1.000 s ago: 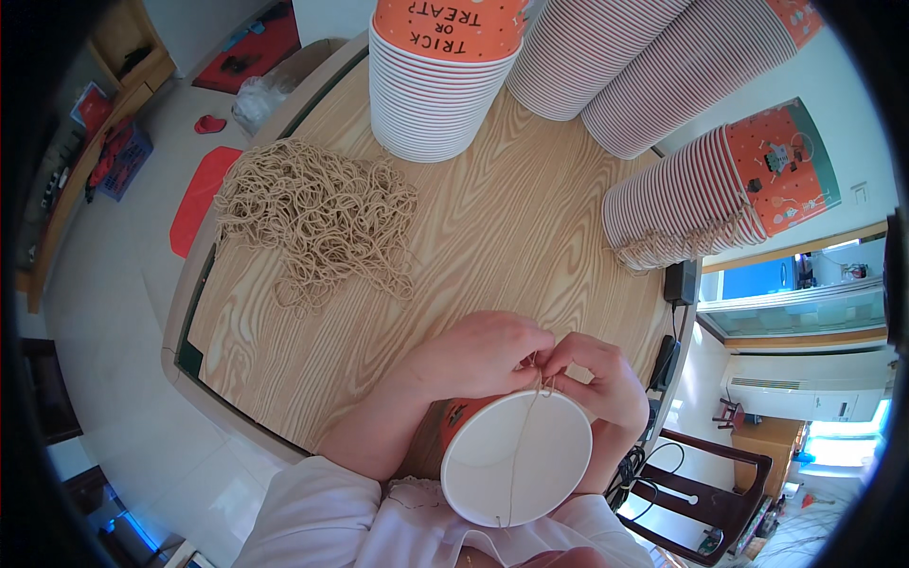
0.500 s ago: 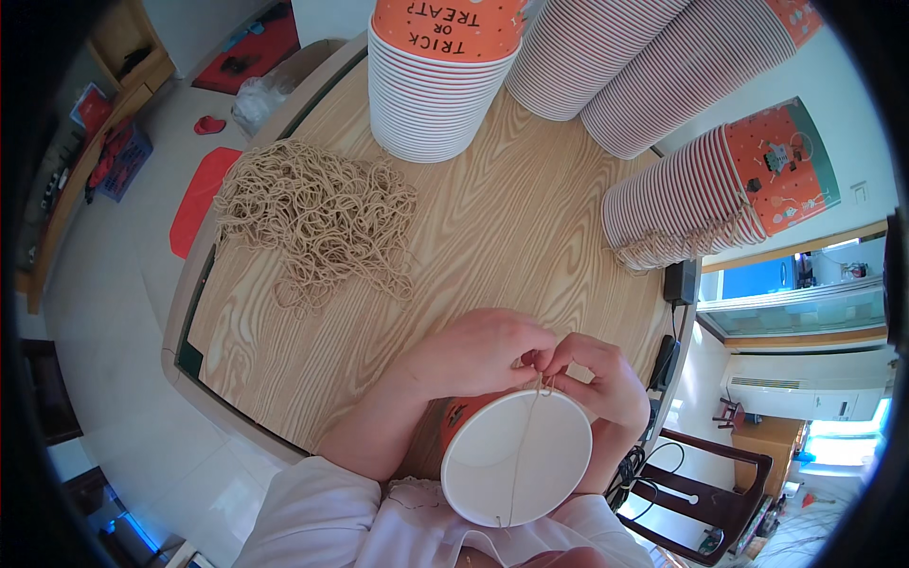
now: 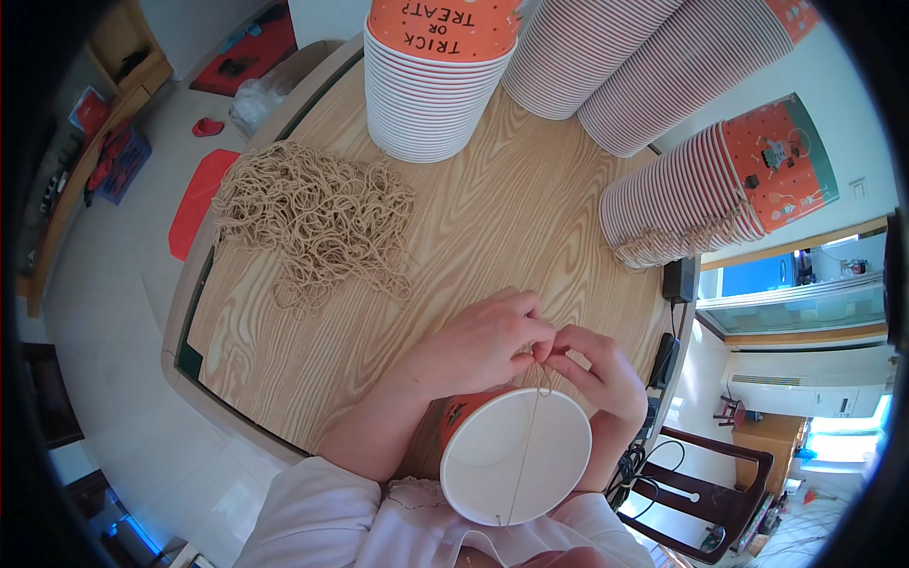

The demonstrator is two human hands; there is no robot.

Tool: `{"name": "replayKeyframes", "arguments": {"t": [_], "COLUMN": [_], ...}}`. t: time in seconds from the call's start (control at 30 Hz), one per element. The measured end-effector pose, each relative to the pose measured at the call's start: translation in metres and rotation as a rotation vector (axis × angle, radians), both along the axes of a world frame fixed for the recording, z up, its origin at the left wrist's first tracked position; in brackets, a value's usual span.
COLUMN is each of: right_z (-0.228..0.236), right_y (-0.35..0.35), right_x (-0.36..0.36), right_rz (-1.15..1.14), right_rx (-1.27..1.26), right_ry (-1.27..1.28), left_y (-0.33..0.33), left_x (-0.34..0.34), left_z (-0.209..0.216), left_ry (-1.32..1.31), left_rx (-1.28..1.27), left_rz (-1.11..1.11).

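Observation:
An orange paper bucket (image 3: pixel 488 473) with a white inside lies tilted against my body, its mouth facing up. A thin tan cord (image 3: pixel 525 445) runs across that mouth from the lower rim to the upper rim, where it forms a small loop. Just beyond the upper rim, my left hand (image 3: pixel 488 341) pinches the cord's end between thumb and fingertips. My right hand (image 3: pixel 601 374) meets it there, its thumb and forefinger also closed on the cord. The fingertips partly hide the loose ends. A tangled heap of tan cords (image 3: pixel 317 218) lies on the wooden table (image 3: pixel 464 246) to the left.
Nested orange buckets (image 3: pixel 436 95) stand at the far middle, with tall stacks of buckets (image 3: pixel 682 76) behind to the right. Another stack (image 3: pixel 682 189) has cords along its rims. A black adapter (image 3: pixel 678 280) sits at the right table edge, near a dark wooden chair (image 3: pixel 705 492).
Both hands have moved slightly away from the bucket's rim, drawing the cord up with them. The loop at the rim now looks longer and tauter.

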State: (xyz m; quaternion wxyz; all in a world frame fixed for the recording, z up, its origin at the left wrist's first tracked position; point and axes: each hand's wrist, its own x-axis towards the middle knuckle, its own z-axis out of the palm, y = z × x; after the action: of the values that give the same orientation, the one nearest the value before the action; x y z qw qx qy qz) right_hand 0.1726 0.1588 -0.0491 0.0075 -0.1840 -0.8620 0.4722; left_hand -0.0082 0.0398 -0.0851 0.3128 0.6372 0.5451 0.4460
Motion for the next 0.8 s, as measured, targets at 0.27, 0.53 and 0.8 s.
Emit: {"name": "replayKeyframes", "arguments": {"t": [0.27,0.53,0.8], "right_z": [-0.0013,-0.0014,-0.0018], "right_y": [0.0019,0.0027,0.0010], "right_x": [0.0001,-0.0009,0.0002], "right_rz": [-0.081,-0.032,-0.070], "right_rx": [-0.033,-0.168,-0.131], "right_ry": [-0.011,0.036,-0.006], "left_y": [0.0012,0.0020,0.0013], "left_x": [0.0011,0.0015,0.0018], "left_z": [0.0056,0.0060,0.0040], "left_ry": [-0.004,-0.014,-0.030], "left_rx": [-0.012,0.014,0.013], "left_rz": [0.008,-0.002,0.008]}}
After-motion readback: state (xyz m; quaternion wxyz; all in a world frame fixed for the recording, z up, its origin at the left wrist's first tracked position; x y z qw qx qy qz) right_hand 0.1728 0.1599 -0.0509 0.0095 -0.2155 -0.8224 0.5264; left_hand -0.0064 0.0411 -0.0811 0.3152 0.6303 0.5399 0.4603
